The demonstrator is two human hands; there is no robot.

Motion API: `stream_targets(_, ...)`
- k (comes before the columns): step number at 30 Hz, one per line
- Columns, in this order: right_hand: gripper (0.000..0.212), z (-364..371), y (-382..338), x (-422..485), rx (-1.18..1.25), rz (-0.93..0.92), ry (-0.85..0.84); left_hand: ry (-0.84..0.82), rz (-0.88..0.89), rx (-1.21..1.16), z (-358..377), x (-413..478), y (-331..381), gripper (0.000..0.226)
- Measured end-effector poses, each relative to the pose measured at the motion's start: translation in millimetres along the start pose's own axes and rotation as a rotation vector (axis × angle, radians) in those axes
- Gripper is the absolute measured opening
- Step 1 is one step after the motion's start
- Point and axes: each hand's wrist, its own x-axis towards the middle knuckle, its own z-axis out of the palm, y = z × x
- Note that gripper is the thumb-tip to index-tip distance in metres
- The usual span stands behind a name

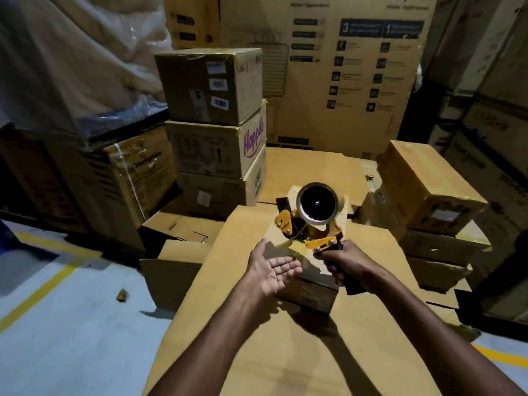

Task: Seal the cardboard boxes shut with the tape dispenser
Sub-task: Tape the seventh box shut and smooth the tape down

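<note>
Right hand [341, 262] grips the dispenser [311, 221] over the small box [307, 291]; left hand [273, 267], flat and empty, touches its near left edge.

We see a tape dispenser [311, 224] with a yellow-orange frame and a black handle [354, 287]. Its tape roll [315, 204] shows a glossy black centre inside a pale tan ring. The small box [308, 294] is plain tan cardboard, and so is the surface [257, 352] carrying it. The floor [71, 338] is pale blue-grey, crossed by yellow lines [43, 292]. We note purple lettering [253, 138] on one brown stacked box [205, 150], white barcode labels [218, 84] on the top box [183, 81], and a dark blue panel [381, 28] with white numerals on the tall carton [314, 124].
</note>
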Motion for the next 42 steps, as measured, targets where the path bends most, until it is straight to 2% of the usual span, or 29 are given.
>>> stream_targets(2, 0.021, 7, -2, 7, -0.072, -0.034, -0.003, 0.006, -0.041, -0.054, -4, 2, 11, 0.074)
stream_targets(4, 0.023, 14, -3, 11, -0.134, -0.067, -0.012, 0.052, -0.034, -0.056, -10, 6, 18, 0.056)
stream_targets(7, 0.019, 22, -4, 17, -0.169, -0.116, -0.027, 0.125, 0.023, 0.003, -20, 12, 26, 0.026)
stream_targets(9, 0.018, 26, -4, 18, -0.187, -0.145, -0.019, 0.169, 0.069, 0.068, -25, 17, 30, 0.020)
stream_targets(12, 0.026, 30, -3, 21, -0.224, -0.170, -0.033, 0.210, 0.140, 0.158, -33, 21, 37, 0.022)
stream_targets(18, 0.005, 33, 0, 26, -0.274, -0.149, -0.029, 0.399, 0.338, 0.416, -52, 30, 45, 0.016)
stream_targets(22, 0.006, 33, 1, 24, -0.326, -0.141, -0.029, 0.425, 0.451, 0.597, -60, 29, 52, 0.027)
stream_targets(24, 0.009, 28, 1, 21, -0.346, -0.126, -0.020, 0.464, 0.497, 0.619, -69, 27, 60, 0.024)
stream_targets(28, 0.018, 13, 5, 16, -0.409, -0.088, -0.016, 0.416, 0.475, 0.607, -87, 30, 65, 0.022)
stream_targets(31, 0.023, 11, 6, 11, -0.486, -0.083, -0.019, 0.453, 0.478, 0.663, -90, 39, 47, 0.030)
stream_targets(37, 0.004, 11, 5, 6, -0.575, -0.096, -0.030, 0.504, 0.568, 0.771, -89, 47, 31, 0.040)
stream_targets(42, 0.009, 10, 14, 8, -0.561, -0.086, -0.039, 0.530, 0.556, 0.766, -89, 50, 29, 0.040)
